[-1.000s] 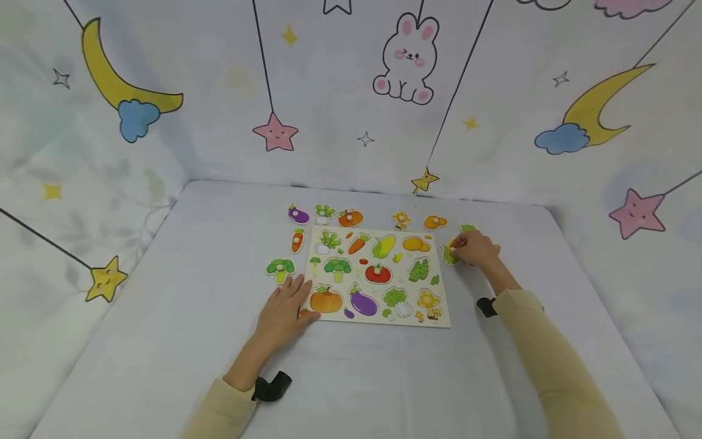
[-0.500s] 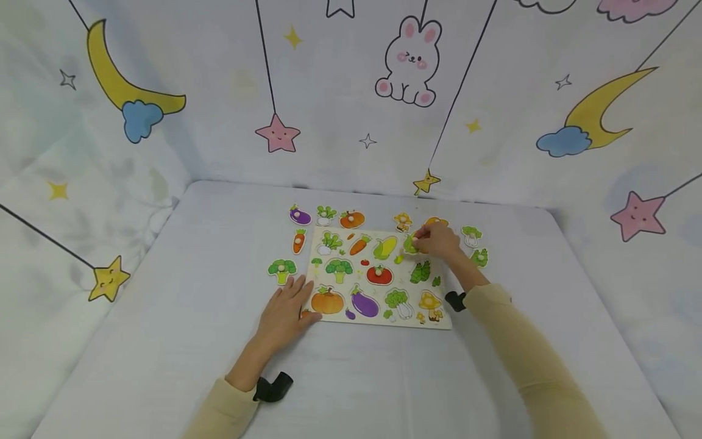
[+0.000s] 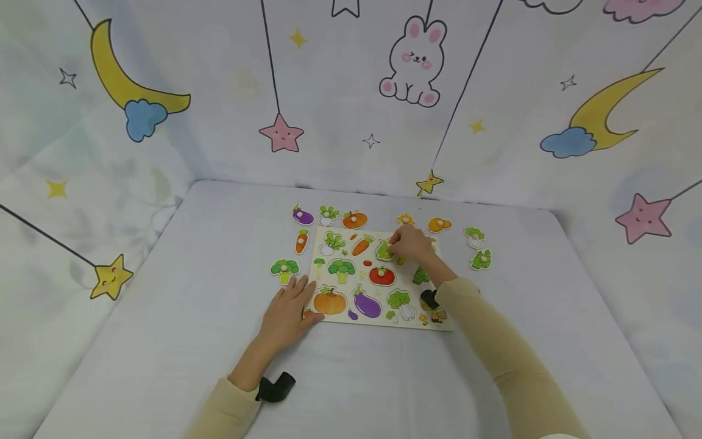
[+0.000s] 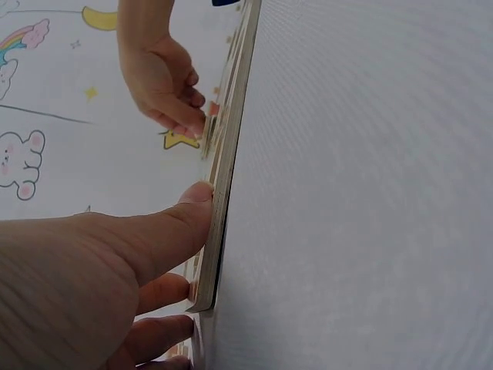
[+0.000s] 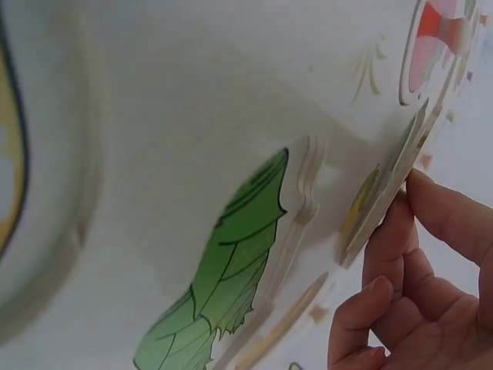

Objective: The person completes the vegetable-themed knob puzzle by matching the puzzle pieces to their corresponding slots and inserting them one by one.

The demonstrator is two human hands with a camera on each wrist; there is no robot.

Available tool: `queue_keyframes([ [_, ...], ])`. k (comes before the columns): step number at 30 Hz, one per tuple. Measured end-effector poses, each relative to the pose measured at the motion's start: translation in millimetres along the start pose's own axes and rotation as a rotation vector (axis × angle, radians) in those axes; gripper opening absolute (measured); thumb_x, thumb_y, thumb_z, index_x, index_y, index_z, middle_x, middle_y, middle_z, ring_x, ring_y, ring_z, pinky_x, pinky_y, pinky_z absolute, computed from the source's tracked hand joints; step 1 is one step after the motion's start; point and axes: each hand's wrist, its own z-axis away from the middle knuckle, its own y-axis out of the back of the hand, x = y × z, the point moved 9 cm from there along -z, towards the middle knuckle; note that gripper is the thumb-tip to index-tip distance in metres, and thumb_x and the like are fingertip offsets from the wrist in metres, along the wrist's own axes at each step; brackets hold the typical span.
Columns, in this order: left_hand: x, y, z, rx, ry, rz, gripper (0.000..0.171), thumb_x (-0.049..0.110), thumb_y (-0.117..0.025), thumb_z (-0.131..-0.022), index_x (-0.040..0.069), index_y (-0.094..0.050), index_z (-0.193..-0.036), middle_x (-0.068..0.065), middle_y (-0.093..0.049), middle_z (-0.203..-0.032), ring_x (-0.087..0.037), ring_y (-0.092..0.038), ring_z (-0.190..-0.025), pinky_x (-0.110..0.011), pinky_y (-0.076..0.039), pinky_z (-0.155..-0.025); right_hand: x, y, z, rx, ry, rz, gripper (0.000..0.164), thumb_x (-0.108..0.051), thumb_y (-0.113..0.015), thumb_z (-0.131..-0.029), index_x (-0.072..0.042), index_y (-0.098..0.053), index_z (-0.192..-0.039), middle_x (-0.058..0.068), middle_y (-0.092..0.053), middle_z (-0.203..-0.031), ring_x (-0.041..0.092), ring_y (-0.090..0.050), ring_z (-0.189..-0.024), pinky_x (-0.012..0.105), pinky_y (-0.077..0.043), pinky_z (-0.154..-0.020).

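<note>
The left hand [image 3: 287, 310], fingers straight, rests on the board's [image 3: 378, 323] near-left corner, seemingly to steady it, while the right hand [image 3: 412, 245] pinches a green piece [image 3: 384, 250] over its far side, apparently for aligning, loose pieces [image 3: 302, 242] lying around on the bench [image 3: 164, 341].

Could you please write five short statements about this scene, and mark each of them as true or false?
1. The left hand touches the board. True.

2. The right hand holds the eggplant piece. False: it pinches a green piece.

3. The tomato piece is on the board. True.

4. The carrot piece lies to the right of the board. False: the carrot piece lies to its left.

5. The knobbed broccoli piece lies off the board. True.
</note>
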Motion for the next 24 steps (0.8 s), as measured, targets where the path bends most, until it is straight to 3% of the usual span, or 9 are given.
queue_keyframes([
  [11, 0.1, -1.0, -1.3, -0.011, 0.0, -0.016, 0.07, 0.037, -0.069, -0.089, 0.002, -0.046, -0.145, -0.021, -0.038, -0.154, -0.042, -0.026, -0.146, -0.057, -0.024, -0.117, 0.7, -8.7, -7.6, -0.009, -0.034, 0.024, 0.014, -0.022, -0.072, -0.086, -0.009, -0.068, -0.086, 0.003, -0.065, -0.077, 0.021, -0.057, -0.072, 0.057, -0.039, -0.095],
  [18, -1.8, -2.3, -2.7, -0.01, 0.007, -0.024, 0.071, 0.039, -0.069, -0.089, 0.002, -0.045, -0.145, -0.02, -0.037, -0.154, -0.041, -0.025, -0.146, -0.056, -0.025, -0.117, 1.6, -7.5, -3.5, -0.039, -0.009, 0.014, 0.032, -0.029, -0.073, -0.085, -0.01, -0.065, -0.11, 0.009, -0.066, -0.105, 0.028, -0.058, -0.091, 0.051, -0.042, -0.09],
  [24, -0.9, -2.8, -2.3, -0.014, 0.003, -0.02, 0.071, 0.038, -0.069, -0.089, 0.002, -0.045, -0.145, -0.02, -0.037, -0.154, -0.041, -0.025, -0.147, -0.057, -0.024, -0.117, 34.0, 13.4, 9.8, -0.036, 0.043, -0.034, 0.045, -0.031, -0.072, -0.088, -0.012, -0.059, -0.126, 0.01, -0.064, -0.098, 0.026, -0.057, -0.084, 0.047, -0.041, -0.084],
])
